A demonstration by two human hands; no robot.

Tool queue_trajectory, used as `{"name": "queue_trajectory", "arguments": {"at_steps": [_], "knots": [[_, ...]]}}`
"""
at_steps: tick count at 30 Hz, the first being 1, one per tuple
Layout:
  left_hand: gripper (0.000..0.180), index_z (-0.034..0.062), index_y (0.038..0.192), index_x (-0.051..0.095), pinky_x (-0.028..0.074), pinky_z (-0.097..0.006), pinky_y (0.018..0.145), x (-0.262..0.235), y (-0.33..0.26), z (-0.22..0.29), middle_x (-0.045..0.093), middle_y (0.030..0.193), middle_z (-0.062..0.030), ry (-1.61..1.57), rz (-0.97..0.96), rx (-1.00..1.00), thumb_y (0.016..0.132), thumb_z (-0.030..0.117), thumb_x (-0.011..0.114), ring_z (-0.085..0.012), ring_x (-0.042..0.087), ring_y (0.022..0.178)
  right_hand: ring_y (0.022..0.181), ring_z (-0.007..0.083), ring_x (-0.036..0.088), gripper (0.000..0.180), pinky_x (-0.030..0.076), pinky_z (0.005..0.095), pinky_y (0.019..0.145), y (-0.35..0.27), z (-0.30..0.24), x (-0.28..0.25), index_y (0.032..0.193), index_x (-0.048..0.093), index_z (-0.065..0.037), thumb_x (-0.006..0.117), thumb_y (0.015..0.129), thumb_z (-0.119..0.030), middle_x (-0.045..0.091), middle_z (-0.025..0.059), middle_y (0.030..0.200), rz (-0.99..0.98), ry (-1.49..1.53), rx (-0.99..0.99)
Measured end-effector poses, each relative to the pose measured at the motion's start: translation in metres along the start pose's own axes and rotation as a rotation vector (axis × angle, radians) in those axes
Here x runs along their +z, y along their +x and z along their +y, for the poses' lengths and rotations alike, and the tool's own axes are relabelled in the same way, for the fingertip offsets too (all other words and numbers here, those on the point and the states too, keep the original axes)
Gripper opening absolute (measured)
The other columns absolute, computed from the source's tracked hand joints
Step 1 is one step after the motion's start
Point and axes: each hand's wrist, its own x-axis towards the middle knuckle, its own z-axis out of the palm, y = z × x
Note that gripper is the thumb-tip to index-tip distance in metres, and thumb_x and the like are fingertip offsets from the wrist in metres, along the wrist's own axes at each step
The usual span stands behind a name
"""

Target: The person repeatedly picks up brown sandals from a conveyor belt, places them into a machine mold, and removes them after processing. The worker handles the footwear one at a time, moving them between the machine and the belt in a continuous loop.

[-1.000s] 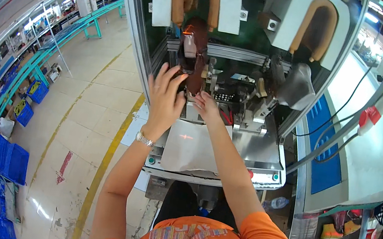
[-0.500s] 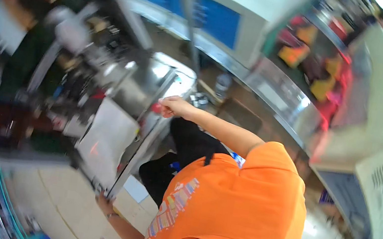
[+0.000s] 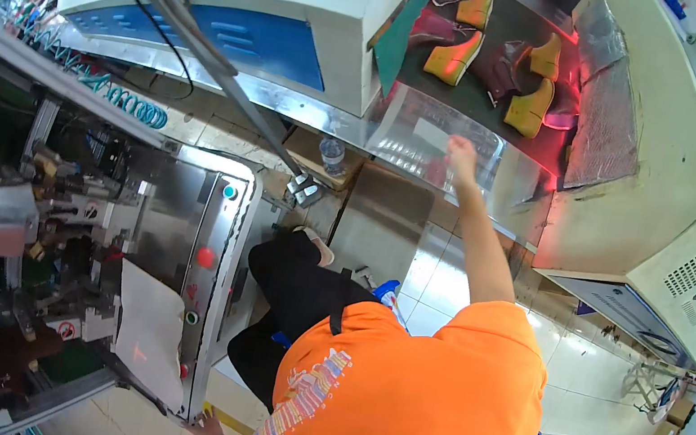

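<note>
Operator has turned from the machine (image 3: 85, 267) w/ both hands off its clamp: right hand (image 3: 462, 155) now stretched to the near edge of the steel counter (image 3: 433, 140), grip not discernible, short of the boots (image 3: 455, 57) on the belt; left hand (image 3: 207, 428) low, appears empty.
</note>
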Motion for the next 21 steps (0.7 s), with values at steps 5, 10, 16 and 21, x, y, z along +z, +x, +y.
{"name": "queue_trajectory", "arguments": {"at_steps": [5,10,16,21], "knots": [[0.068,-0.0014,0.123,0.035,0.041,-0.043,0.091,0.014,0.021,0.001,0.046,0.117,-0.0208,-0.018,-0.285,0.024,0.077,0.042,0.059,-0.0326,0.046,0.11,0.076,0.0178,0.058,0.028,0.047,0.0287,0.065,0.15,0.015,-0.059,0.101,0.06,-0.007,0.062,0.073,-0.011,0.062,0.0068,0.09,0.252,-0.269,-0.253],[0.061,-0.0032,0.12,0.037,0.043,-0.042,0.088,0.03,0.008,-0.004,0.048,0.115,-0.021,0.079,-0.303,0.038,0.078,0.035,0.059,-0.0325,0.048,0.107,0.1,0.0338,0.053,0.037,0.042,0.0417,0.087,0.209,0.003,-0.066,0.103,0.061,-0.02,0.063,0.067,-0.025,0.057,0.0164,0.105,0.184,-0.955,-0.266],[0.053,-0.0022,0.116,0.041,0.045,-0.042,0.085,0.074,-0.007,-0.037,0.049,0.114,-0.0204,0.188,-0.241,0.047,0.078,0.031,0.058,-0.0314,0.049,0.105,0.12,0.038,0.033,0.038,0.029,0.0462,0.099,0.229,-0.005,-0.055,0.11,0.056,-0.023,0.053,0.072,-0.025,0.032,0.0156,0.134,0.075,-1.209,-0.245],[0.047,-0.0013,0.114,0.044,0.047,-0.042,0.082,0.073,-0.005,-0.039,0.05,0.113,-0.02,0.251,-0.206,0.045,0.078,0.027,0.058,-0.0305,0.05,0.104,0.097,0.0333,0.053,0.022,0.042,0.0432,0.085,0.215,-0.034,-0.046,0.086,0.062,-0.008,0.059,0.067,-0.019,0.057,0.0158,0.097,0.279,-1.131,-0.305]]}}
